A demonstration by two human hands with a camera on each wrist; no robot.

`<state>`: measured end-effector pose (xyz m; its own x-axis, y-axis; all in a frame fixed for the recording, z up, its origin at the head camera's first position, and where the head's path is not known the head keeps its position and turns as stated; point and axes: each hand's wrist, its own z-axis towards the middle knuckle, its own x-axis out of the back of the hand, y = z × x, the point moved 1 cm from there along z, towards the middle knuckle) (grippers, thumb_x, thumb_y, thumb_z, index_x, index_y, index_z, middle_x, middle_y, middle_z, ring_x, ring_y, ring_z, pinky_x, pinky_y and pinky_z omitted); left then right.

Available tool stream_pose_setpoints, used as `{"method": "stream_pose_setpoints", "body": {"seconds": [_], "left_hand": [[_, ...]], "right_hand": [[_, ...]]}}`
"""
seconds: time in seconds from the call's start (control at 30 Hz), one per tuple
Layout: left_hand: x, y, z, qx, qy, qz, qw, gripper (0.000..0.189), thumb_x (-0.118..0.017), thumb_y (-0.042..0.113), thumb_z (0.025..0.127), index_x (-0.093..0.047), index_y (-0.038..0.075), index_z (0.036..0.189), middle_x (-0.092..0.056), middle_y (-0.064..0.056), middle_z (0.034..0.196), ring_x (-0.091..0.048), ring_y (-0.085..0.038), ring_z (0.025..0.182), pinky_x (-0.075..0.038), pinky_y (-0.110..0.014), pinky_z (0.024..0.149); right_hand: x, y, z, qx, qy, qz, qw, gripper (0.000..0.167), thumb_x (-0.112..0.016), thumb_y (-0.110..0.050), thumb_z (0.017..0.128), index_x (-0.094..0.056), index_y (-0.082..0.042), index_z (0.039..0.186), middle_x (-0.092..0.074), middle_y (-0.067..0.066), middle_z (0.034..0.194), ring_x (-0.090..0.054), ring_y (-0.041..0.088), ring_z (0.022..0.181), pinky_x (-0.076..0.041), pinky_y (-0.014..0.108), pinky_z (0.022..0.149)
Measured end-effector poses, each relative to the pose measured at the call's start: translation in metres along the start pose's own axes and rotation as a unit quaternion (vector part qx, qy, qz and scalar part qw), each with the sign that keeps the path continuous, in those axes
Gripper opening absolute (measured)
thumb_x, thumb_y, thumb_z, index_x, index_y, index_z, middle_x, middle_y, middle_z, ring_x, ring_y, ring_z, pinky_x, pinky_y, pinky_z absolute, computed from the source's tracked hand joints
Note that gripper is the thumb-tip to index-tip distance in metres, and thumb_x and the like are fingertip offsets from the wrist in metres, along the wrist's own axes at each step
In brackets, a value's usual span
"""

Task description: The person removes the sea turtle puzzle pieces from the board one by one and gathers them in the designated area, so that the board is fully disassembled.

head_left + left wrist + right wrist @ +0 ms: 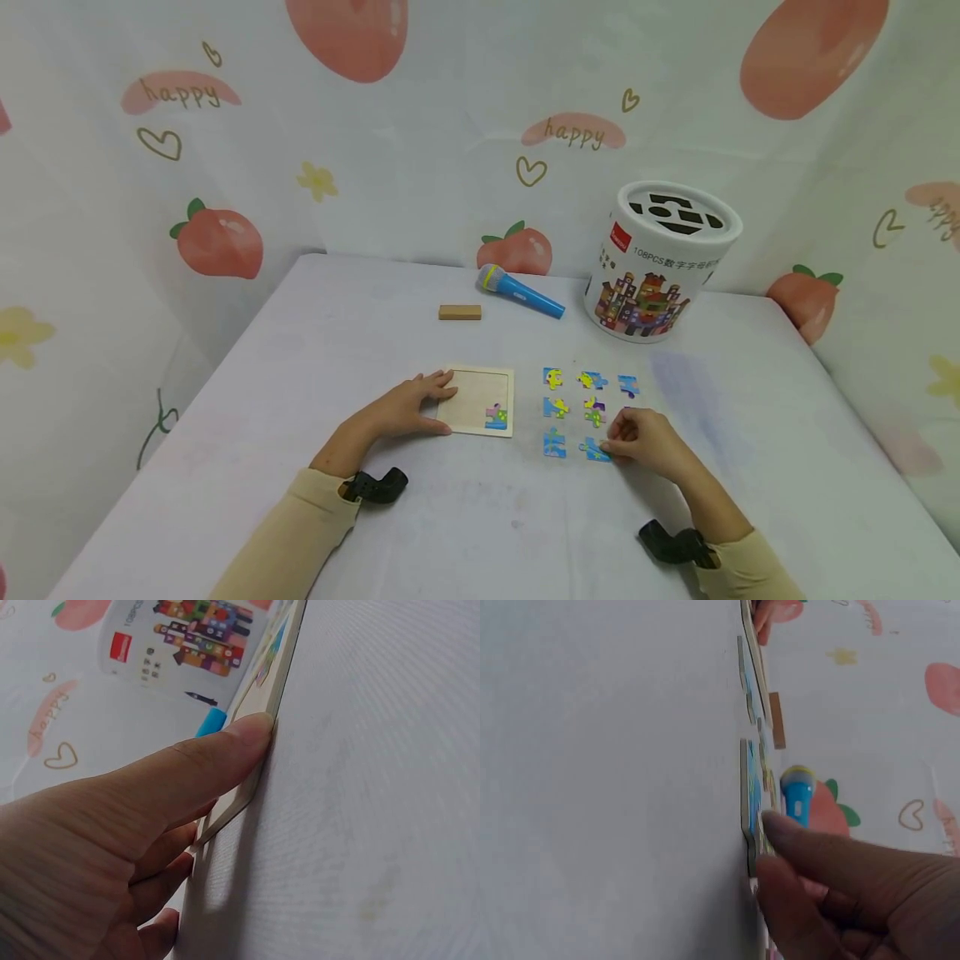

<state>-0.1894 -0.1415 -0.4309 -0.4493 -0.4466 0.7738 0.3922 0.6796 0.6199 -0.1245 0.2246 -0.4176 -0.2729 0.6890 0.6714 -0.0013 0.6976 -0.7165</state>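
Note:
A square wooden puzzle tray (pixel 472 385) lies flat on the table, with one colourful jigsaw piece (pixel 497 417) in its near right corner. My left hand (pixel 416 406) rests on the tray's left side, fingers spread; the left wrist view shows the thumb (pixel 251 729) on its near edge. To the right lie several loose jigsaw pieces (pixel 554 442) in rough rows. My right hand (pixel 651 442) is at the blue piece (pixel 592 450) in the near row. Thumb and forefinger stand apart at that piece's right end in the right wrist view, while the piece stays flat.
Behind the tray lie a small wooden block (pixel 460 312) and a blue toy microphone (pixel 525 293). A large white tub (pixel 645 275) with a slotted lid stands at the back right. A printed cloth (pixel 420 167) hangs behind the table.

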Motion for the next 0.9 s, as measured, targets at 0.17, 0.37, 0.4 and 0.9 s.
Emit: {"method": "stream_pose_setpoints", "body": {"seconds": [0.17,0.37,0.4,0.9], "left_hand": [[0.000,0.001,0.000,-0.002,0.001,0.001,1.0000,0.069,-0.074,0.035,0.078,-0.049,0.008,0.136,-0.027,-0.008,0.153,-0.017,-0.042,0.140,-0.017,-0.058,0.112],[0.000,0.000,0.000,-0.006,0.002,0.005,1.0000,0.069,-0.074,0.036,0.078,-0.049,0.008,0.136,-0.027,-0.008,0.153,-0.017,-0.039,0.142,-0.016,-0.057,0.113],[0.000,0.000,0.000,-0.005,0.002,0.004,1.0000,0.069,-0.074,0.036,0.078,-0.049,0.008,0.136,-0.027,-0.008,0.153,-0.017,-0.039,0.142,-0.016,-0.057,0.113],[-0.002,-0.002,0.000,-0.010,0.002,-0.002,0.9999,0.069,-0.073,0.036,0.078,-0.049,0.007,0.136,-0.027,-0.009,0.153,-0.017,-0.042,0.141,-0.015,-0.059,0.112]], "right_hand": [[0.006,-0.003,-0.002,0.015,-0.018,0.011,0.9997,0.019,-0.071,-0.013,0.082,-0.058,0.001,0.082,-0.058,0.004,0.072,-0.056,0.012,0.060,-0.051,0.023,0.053],[0.012,-0.007,0.000,0.020,-0.041,0.039,0.9982,0.022,-0.070,-0.015,0.082,-0.058,0.003,0.085,-0.057,0.004,0.072,-0.057,0.012,0.061,-0.053,0.025,0.056],[0.012,-0.007,0.001,0.021,-0.043,0.041,0.9980,0.023,-0.071,-0.016,0.082,-0.059,0.003,0.085,-0.058,0.004,0.072,-0.057,0.013,0.061,-0.053,0.025,0.056],[0.007,-0.031,0.021,0.054,-0.081,0.089,0.9913,0.033,-0.070,-0.017,0.083,-0.062,0.008,0.103,-0.062,0.008,0.083,-0.057,0.011,0.072,-0.056,0.025,0.065]]}}
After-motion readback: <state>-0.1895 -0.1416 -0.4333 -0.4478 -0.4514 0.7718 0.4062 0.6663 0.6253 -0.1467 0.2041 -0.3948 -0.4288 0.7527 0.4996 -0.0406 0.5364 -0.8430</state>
